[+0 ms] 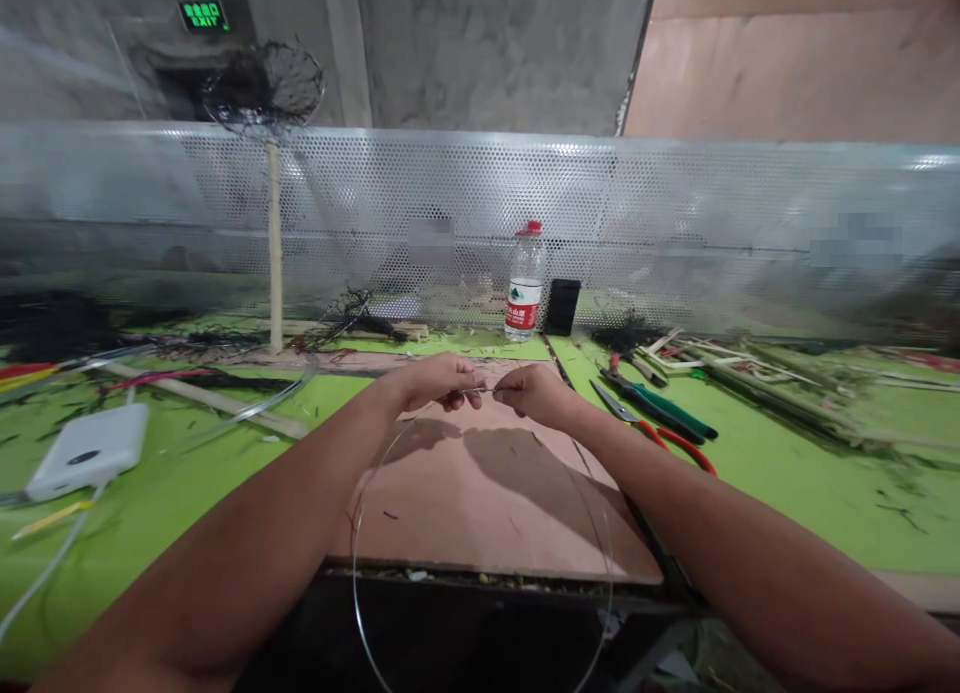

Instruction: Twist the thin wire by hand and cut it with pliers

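My left hand and my right hand meet over the middle of a pinkish-brown board. Between them runs a short stretch of thin wire, pinched at either side by closed fingers. From the hands a large loop of clear, shiny wire hangs down past the board's front edge. Whether the loop is metal or plastic I cannot make out. Scissors with orange handles and green-handled pliers lie to the right of my right hand.
A water bottle and a black box-like object stand before the perforated metal screen. Bamboo strips are heaped at right. A white power bank and an upright stick topped with tangled black wire are at left.
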A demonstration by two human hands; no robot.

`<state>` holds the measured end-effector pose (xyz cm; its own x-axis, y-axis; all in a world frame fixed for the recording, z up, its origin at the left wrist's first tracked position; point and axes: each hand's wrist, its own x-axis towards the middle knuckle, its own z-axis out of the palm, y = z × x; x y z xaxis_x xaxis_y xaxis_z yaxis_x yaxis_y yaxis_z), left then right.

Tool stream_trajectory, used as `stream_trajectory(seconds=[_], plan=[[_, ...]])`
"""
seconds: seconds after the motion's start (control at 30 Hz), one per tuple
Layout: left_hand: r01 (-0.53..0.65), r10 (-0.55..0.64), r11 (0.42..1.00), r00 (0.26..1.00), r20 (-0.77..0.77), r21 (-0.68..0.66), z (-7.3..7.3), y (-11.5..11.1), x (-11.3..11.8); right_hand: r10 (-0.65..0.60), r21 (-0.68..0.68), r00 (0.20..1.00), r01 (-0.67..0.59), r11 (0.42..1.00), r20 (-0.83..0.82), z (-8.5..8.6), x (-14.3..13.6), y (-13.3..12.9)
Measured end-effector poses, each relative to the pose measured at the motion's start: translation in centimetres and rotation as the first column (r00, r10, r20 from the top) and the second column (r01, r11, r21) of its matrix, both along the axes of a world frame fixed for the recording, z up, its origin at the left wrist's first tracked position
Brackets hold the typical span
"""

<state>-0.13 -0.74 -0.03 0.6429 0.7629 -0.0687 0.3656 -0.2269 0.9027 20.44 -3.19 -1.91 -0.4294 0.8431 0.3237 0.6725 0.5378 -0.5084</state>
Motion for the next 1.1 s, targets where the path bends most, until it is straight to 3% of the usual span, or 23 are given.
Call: stream_trajectory(seconds=[0.2, 0.4, 0.73, 0.93, 1.1], plan=[[0.0, 0.0, 1.0, 1.0, -0.023, 0.008, -0.1, -0.1, 0.1, 0.008, 0.076, 0.999, -0.011, 0.997, 0.034, 0.2, 0.0, -0.1], [0.035, -0.034, 0.996, 0.999, -0.022, 0.084, -0.3, 0.0, 0.2, 0.0, 0.204, 0.98, -0.041, 0.978, 0.199, 0.4, -0.2, -0.3], [0.04, -0.027, 0.986, 0.996, -0.081, 0.164, -0.9, 0.0, 0.7, -0.158, 0.292, 0.895, 0.032, 0.956, 0.418, 1.0, -0.9, -1.3], [-0.057, 0.061, 0.992, 0.998, -0.033, 0.116, -0.9, -0.3, 1.4, -0.221, 0.335, 0.856, 0.059, 0.94, 0.467, 1.0, -1.1, -1.6], [-0.12, 0.114, 0.992, 0.988, -0.105, -0.05, -1.8, 0.7, 1.3, -0.222, 0.326, 0.84, 0.058, 0.944, 0.495, 0.8, -1.5, -1.8]])
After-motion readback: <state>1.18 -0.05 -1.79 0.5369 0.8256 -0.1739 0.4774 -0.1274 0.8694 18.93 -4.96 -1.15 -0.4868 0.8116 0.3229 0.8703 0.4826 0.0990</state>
